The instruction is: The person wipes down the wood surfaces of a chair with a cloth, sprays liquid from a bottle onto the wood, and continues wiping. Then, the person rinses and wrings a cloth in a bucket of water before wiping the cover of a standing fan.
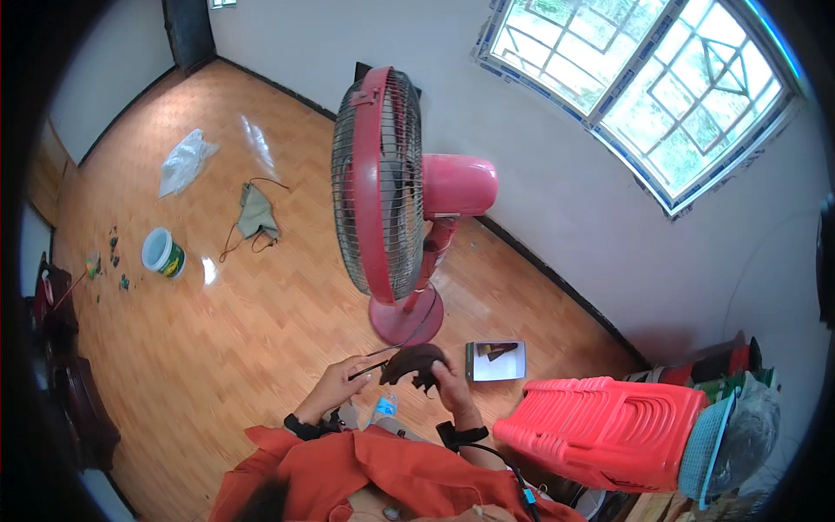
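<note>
My right hand (452, 384) is closed on a dark brown curved piece (412, 362) with an uneven, shaped lower edge. It is held up in front of my body; what it is made of I cannot tell. Beside it, my left hand (339, 383) pinches a slim dark rod-like tool (367, 371), its far end pointing at the curved piece. Whether the tip touches the piece is not clear. To the right of my hands, an open white box (496, 369) on the floor holds small dark brown pieces (497, 350).
A pink standing fan (376, 183) rises just ahead on its round base (400, 324). Stacked red plastic stools (600, 426) lie close on my right. Leftward are a white bucket (163, 252), a green-grey cloth apron (257, 213) and a plastic bag (184, 162).
</note>
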Tool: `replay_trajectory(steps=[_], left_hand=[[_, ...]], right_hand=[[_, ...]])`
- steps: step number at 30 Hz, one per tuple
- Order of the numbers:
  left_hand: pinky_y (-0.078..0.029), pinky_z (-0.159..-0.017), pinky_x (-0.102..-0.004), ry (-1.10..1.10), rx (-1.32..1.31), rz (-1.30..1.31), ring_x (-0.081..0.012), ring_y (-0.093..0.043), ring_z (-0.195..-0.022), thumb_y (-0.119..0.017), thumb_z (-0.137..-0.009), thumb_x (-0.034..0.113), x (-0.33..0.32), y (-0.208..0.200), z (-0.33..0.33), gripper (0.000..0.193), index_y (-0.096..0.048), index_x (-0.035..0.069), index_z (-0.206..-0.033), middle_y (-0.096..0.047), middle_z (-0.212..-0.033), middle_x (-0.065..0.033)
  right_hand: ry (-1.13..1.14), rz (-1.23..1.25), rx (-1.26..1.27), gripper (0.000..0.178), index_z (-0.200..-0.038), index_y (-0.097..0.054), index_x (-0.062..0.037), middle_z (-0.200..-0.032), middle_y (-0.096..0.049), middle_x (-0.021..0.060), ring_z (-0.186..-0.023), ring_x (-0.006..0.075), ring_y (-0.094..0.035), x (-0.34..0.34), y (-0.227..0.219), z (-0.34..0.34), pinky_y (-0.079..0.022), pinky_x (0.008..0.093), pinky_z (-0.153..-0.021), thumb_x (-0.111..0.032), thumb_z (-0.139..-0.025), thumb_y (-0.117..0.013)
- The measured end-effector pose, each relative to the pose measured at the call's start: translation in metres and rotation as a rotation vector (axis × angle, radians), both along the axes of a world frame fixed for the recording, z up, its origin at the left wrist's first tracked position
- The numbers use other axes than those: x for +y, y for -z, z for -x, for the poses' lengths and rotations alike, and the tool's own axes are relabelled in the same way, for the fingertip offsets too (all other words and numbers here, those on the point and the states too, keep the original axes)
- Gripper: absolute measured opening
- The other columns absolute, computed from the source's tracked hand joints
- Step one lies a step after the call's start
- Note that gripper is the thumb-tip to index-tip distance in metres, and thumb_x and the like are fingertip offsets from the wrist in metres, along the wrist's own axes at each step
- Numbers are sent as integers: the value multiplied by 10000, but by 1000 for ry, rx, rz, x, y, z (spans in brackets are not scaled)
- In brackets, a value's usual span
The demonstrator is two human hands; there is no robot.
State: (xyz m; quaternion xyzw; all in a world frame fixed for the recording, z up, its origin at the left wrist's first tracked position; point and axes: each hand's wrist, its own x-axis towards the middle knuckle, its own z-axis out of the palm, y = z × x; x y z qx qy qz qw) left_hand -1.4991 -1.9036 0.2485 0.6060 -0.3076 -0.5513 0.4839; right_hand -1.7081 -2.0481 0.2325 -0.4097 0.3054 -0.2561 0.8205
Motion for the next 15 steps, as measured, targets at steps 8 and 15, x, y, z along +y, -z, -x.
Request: replay_trajectory(steps=[8, 15], left_hand=[[-449, -588, -198, 81, -108, 3, -51, -506, -653, -592, -893, 122, -15, -1, -26, 413, -451, 10, -1265, -579, -767, 9], [-470, -593, -217, 100, -13, 44, -67, -530, -644, -586, -896, 124, -54, -2, -25, 383, -476, -12, -1237, -577, -784, -2]], right_hand=[[256, 239, -494, 557, -1304, -408, -31, -1290, -490, 124, -1169, 266, -494, -96, -106, -6, -400, 412, -996, -424, -917, -487], [304, 693, -423, 440, -1338, -369, -57, -1270, -495, 129, -1118, 258, -533, -188, -233, -98, -457, 375, -930, -90, -915, -483]])
